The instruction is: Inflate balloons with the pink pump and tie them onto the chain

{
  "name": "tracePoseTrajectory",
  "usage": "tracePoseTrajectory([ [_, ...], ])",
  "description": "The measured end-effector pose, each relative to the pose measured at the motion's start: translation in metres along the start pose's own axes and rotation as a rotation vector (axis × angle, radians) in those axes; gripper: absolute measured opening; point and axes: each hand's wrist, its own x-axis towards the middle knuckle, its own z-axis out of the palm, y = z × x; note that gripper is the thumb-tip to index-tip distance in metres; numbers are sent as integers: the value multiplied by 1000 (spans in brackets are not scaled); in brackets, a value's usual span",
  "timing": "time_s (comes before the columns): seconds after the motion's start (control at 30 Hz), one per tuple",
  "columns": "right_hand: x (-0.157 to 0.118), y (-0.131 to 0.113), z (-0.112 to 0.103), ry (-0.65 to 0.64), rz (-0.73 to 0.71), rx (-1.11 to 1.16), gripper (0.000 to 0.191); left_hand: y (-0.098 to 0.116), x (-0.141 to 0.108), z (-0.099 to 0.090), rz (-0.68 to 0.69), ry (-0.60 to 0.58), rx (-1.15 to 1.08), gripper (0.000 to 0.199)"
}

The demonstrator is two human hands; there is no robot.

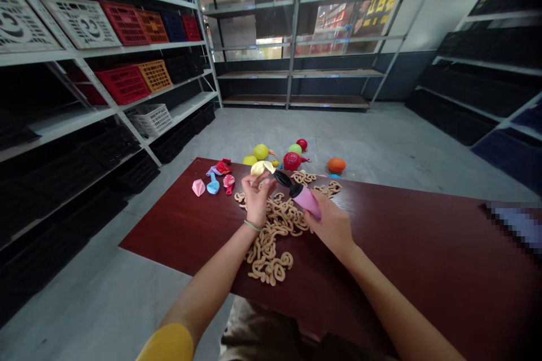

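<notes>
My left hand (257, 197), with a green band at its wrist, pinches a pale yellow balloon (262, 167) near its neck. The balloon looks limp and meets the black nozzle (283, 179) of a pink hand pump. Wrapped round the pink body of the pump (307, 201) is my right hand (334, 225). Below both hands, many tan curled, rope-like pieces (271, 265) lie in a long pile on the dark red table (169, 225). Flat balloons in blue (213, 184), pink (198, 187) and red (224, 167) rest left of the pile.
Beyond the table's far edge, inflated balloons in yellow (260, 151), red (292, 161) and orange (336, 166) sit on the grey floor (372, 135). Shelves with crates (122, 83) stand at left. A blurred, pixelated object (514, 223) lies at the table's right.
</notes>
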Motion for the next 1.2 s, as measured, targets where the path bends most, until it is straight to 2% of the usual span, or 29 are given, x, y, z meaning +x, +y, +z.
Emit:
tracePoseTrajectory([
  [0.1, 0, 3, -1, 18, -3, 10, 50, -7, 3, -4, -82, -63, 70, 33],
  [0.2, -1, 3, -3, 18, -40, 13, 49, -7, 8, -1, -115, -77, 48, 39],
  [0.3, 0, 4, -5, -11, -51, 4, 49, -2, 12, 10, -97, -132, -15, 43],
  [0.47, 5, 10, -8, -76, -11, 69, 52, 6, 10, 42, -36, -99, -56, 36],
  [0.63, 0, 26, -15, -102, 5, 114, 60, 7, 2, 81, 10, -121, -153, 30],
  [0.77, -15, 42, -16, -66, 100, 114, 55, -1, -10, 110, 37, -129, -131, 36],
  [0.87, -22, 49, -16, -25, 203, 123, 50, -12, -22, 125, 65, -171, -81, 38],
  [0.97, -24, 49, -19, -23, 214, 139, 50, -19, -27, 129, 83, -162, -25, 39],
  [1.03, -25, 47, -21, -31, 188, 120, 49, -16, -23, 127, 84, -89, -9, 40],
  [1.13, -28, 45, -21, -55, 152, 91, 47, 4, -8, 122, 73, -15, -39, 38],
  [1.2, -29, 44, -19, -67, 144, 103, 48, 24, 4, 122, 101, -53, -57, 35],
])
